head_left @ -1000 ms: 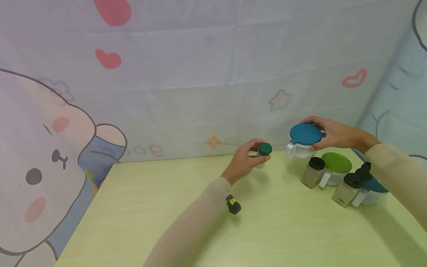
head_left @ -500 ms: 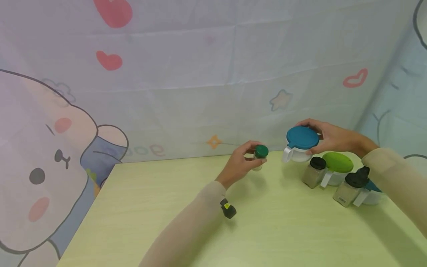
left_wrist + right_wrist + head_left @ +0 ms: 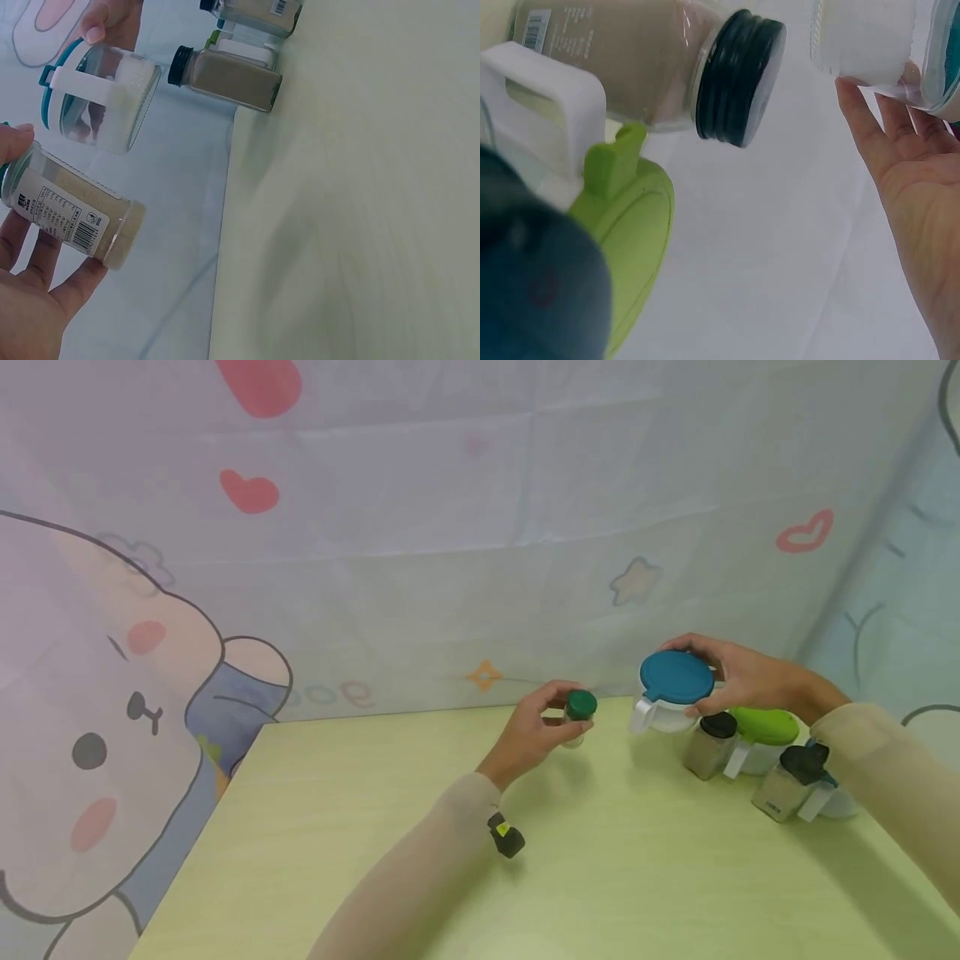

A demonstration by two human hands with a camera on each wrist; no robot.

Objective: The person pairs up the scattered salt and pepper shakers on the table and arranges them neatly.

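My left hand [image 3: 528, 733] grips a spice shaker [image 3: 581, 705] with a green lid, raised off the table near its back edge. In the left wrist view, this clear shaker [image 3: 71, 206] shows tan powder and a white barcode label, and it lies tilted between thumb and fingers. My right hand [image 3: 738, 675] holds a clear seasoning pot [image 3: 677, 678] by its sides, thumb in front. A blue lid and a white handle mark this pot; white contents show through its wall in the left wrist view. Both held containers are in the air, a short gap apart.
Below the right hand stand a black-capped square jar [image 3: 710, 746], a green-lidded pot [image 3: 763, 727] and another black-capped jar [image 3: 782, 787]. A further white-handled pot [image 3: 837, 802] is partly hidden by the right sleeve. Printed cloth [image 3: 420, 527] hangs behind the pale table [image 3: 315, 827].
Both hands have moved slightly left and lower in the head view, carrying the spice shaker and the blue-lidded seasoning pot. The standing jars stay in place.
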